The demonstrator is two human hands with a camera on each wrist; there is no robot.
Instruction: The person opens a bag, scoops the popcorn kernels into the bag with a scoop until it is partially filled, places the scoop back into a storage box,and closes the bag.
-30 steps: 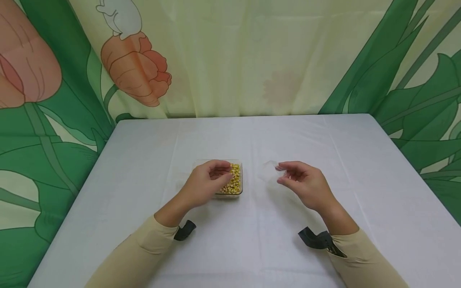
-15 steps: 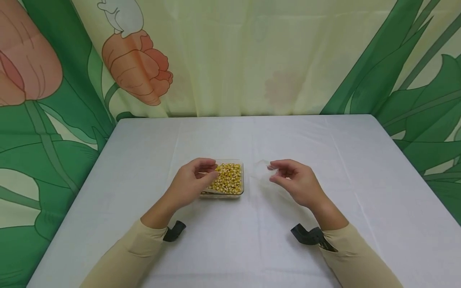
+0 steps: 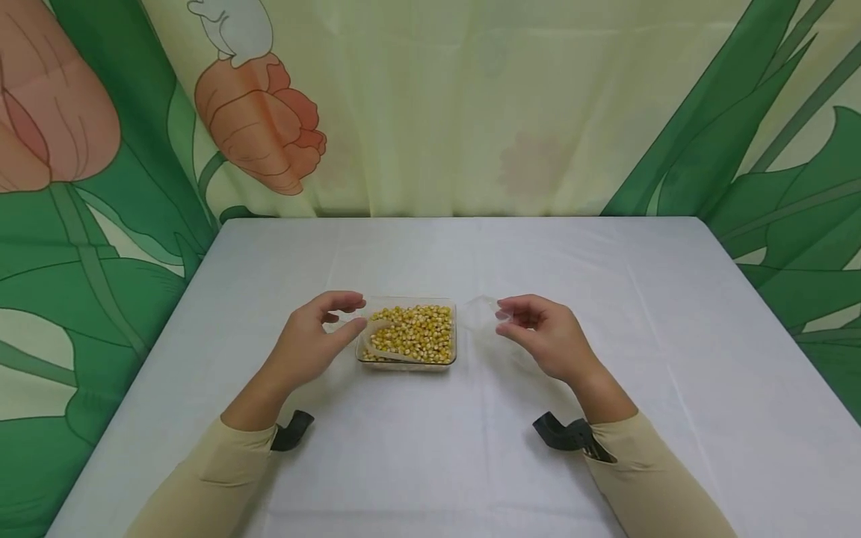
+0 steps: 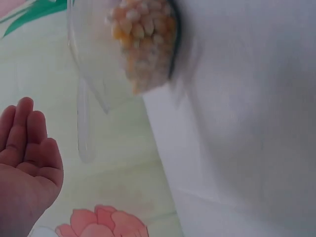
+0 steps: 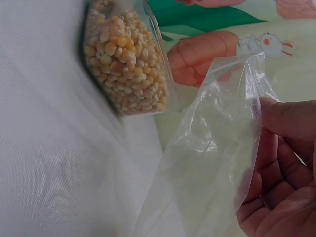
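Note:
A clear rectangular container (image 3: 406,366) of yellow corn kernels (image 3: 420,332) stands on the table. Inside it, partly over the kernels, lies a translucent spoon (image 3: 378,338); its clear handle (image 4: 84,126) sticks out past the rim in the left wrist view. My left hand (image 3: 311,332) is by the container's left side, thumb and fingers apart, holding nothing. To the container's right, my right hand (image 3: 546,332) pinches a clear plastic bag (image 5: 210,143) near its edge, between thumb and fingers. The bag hangs thin and looks empty in the right wrist view.
A white cloth (image 3: 417,463) covers the table. Behind its far edge hangs a curtain (image 3: 430,112) printed with leaves, flowers and a rabbit. Black wrist straps (image 3: 563,433) show at both sleeves.
My left hand has moved left from over the corn to beside the container, uncovering the kernels and the spoon. My right hand has shifted slightly left with the bag.

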